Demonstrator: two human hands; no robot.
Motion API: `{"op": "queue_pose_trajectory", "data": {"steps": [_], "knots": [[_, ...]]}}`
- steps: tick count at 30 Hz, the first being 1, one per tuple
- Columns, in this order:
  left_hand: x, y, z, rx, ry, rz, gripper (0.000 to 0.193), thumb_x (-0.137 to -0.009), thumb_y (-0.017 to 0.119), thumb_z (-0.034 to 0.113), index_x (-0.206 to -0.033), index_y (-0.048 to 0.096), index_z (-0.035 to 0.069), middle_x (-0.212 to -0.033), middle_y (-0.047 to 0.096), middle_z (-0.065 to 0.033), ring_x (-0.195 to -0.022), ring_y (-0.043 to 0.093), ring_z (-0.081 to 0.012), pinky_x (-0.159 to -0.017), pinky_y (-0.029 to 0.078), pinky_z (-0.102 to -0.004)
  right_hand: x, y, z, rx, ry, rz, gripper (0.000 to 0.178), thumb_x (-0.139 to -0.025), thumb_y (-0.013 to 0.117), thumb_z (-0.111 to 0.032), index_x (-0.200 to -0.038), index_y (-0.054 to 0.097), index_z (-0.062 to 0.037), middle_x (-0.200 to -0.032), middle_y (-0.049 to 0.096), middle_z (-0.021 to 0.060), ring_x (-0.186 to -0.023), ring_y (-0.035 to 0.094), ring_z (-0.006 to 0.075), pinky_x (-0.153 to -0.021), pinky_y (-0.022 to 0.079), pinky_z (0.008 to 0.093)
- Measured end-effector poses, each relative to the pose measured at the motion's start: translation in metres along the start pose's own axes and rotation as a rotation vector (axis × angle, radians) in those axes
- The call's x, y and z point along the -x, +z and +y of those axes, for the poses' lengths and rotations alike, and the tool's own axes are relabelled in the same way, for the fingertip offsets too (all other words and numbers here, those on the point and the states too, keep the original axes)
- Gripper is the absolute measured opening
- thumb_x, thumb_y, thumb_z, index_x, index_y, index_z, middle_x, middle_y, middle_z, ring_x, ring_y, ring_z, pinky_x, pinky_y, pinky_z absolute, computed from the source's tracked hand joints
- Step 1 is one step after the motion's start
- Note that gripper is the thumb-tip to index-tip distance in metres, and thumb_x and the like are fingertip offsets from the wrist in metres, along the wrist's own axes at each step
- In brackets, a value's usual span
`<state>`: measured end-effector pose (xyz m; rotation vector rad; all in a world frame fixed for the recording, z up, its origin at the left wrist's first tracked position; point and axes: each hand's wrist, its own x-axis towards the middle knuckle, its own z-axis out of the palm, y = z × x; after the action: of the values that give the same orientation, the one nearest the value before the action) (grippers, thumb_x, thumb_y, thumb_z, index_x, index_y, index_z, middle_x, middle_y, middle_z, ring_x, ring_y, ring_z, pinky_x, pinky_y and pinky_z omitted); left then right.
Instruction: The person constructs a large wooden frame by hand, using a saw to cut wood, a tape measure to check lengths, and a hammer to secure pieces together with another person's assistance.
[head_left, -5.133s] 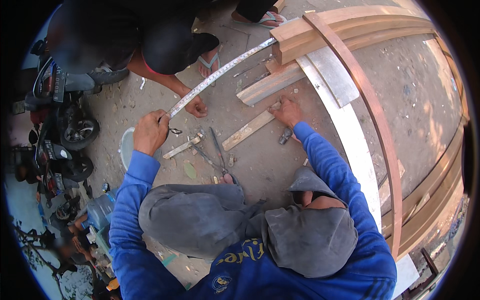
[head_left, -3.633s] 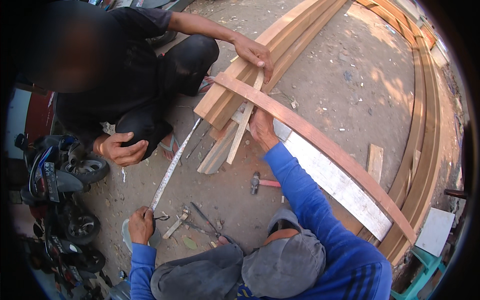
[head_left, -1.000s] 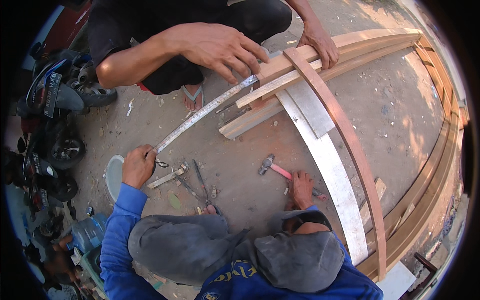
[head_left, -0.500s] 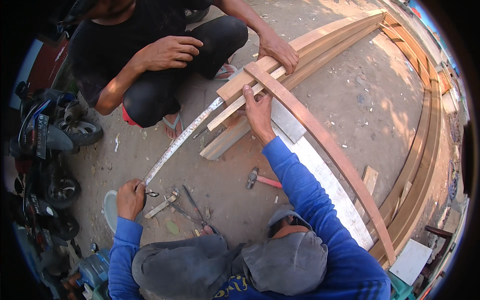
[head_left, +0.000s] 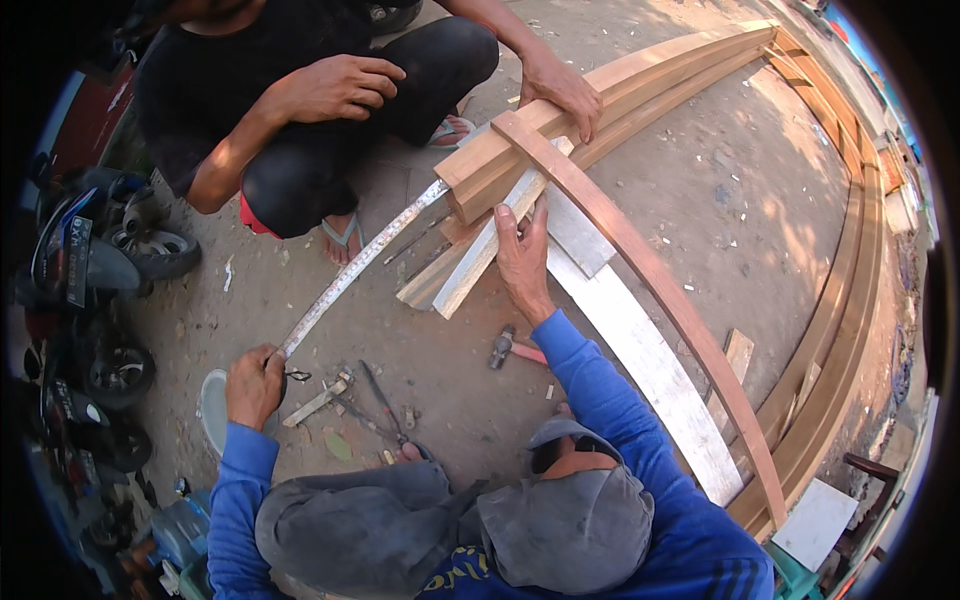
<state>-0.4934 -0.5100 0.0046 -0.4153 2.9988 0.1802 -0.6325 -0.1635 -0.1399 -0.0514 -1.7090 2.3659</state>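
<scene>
Tape drawn out to the timber end; wooden strip in the right hand

Left hand (head_left: 255, 385) clenched round the tape measure (head_left: 365, 265) at its lower end, a dark loop protruding beside the fist; blade slants up and rightward, slightly bowed, its far tip meeting the end of the timber frame (head_left: 620, 85). Right hand (head_left: 524, 262) grasping a pale wooden strip (head_left: 487, 252), thumb against it; strip tilted, lower end pointing toward the person's side, upper end passing beneath the reddish-brown batten (head_left: 650, 270) beside the frame; batten lies across the frame and curves, by lens distortion, toward lower right.

Co-worker squats opposite in dark clothing; one hand (head_left: 565, 92) rests on the frame just beyond the batten, the other (head_left: 345, 88) hangs free, fingers loosely bent, above a knee.

On the ground: hammer (head_left: 503, 347) with red handle, near the right forearm; pincers (head_left: 385, 405) by the person's foot; short stick (head_left: 318, 400) just beside them; white board (head_left: 650, 365) alongside the batten; motorbikes (head_left: 120, 340) at far left.
</scene>
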Motion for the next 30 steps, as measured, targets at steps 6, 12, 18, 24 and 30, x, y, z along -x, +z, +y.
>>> {"op": "queue_pose_trajectory", "data": {"steps": [6, 12, 18, 24, 30], "knots": [[0.0, -0.002, -0.005, 0.009, 0.015, -0.022, 0.03, -0.091, 0.058, 0.031, -0.09, 0.07, 0.004, -0.083, 0.066, -0.0249, -0.083, 0.063, -0.0474, -0.073, 0.048, -0.0526, 0.02, 0.038, -0.004, 0.139, -0.026, 0.036, 0.084, -0.106, 0.04, -0.052, -0.155, 0.01, 0.0085, -0.147, 0.039, 0.0312, -0.134, 0.046, 0.0339, -0.111, 0.037, 0.0389], [0.002, -0.002, 0.001, 0.014, 0.006, -0.034, 0.031, -0.091, 0.057, 0.032, -0.088, 0.069, 0.004, -0.084, 0.066, -0.0248, -0.085, 0.063, -0.0467, -0.074, 0.048, -0.0529, -0.003, 0.051, 0.001, 0.116, 0.094, 0.131, 0.079, -0.106, 0.04, -0.036, -0.151, 0.005, 0.0187, -0.158, 0.019, 0.0363, -0.149, 0.022, 0.0417, -0.121, 0.019, 0.0395], [0.002, -0.004, -0.004, 0.036, -0.022, -0.023, 0.03, -0.091, 0.057, 0.032, -0.09, 0.072, 0.006, -0.085, 0.068, -0.0243, -0.085, 0.064, -0.0465, -0.077, 0.049, -0.0525, 0.005, 0.053, 0.013, -0.12, 0.145, -0.009, 0.086, -0.104, 0.052, -0.032, -0.158, -0.013, -0.0143, -0.13, 0.05, 0.0204, -0.108, 0.063, 0.029, -0.084, 0.06, 0.0459], [-0.001, -0.002, -0.006, 0.049, -0.011, -0.049, 0.029, -0.091, 0.057, 0.03, -0.093, 0.073, 0.006, -0.087, 0.068, -0.0235, -0.085, 0.065, -0.0456, -0.078, 0.05, -0.0528, 0.009, 0.062, -0.003, -0.326, 0.244, 0.023, 0.098, -0.101, 0.06, -0.033, -0.157, -0.017, -0.0089, -0.137, 0.046, 0.0266, -0.119, 0.056, 0.0318, -0.091, 0.058, 0.0506], [0.004, -0.001, -0.005, 0.056, -0.01, -0.023, 0.028, -0.091, 0.058, 0.029, -0.095, 0.074, 0.006, -0.087, 0.069, -0.0232, -0.085, 0.065, -0.045, -0.078, 0.05, -0.0515, 0.008, 0.065, -0.003, -0.262, 0.196, 0.053, 0.098, -0.099, 0.063, -0.032, -0.159, -0.011, -0.0111, -0.128, 0.049, 0.0236, -0.114, 0.056, 0.0283, -0.088, 0.059, 0.0495]]}}
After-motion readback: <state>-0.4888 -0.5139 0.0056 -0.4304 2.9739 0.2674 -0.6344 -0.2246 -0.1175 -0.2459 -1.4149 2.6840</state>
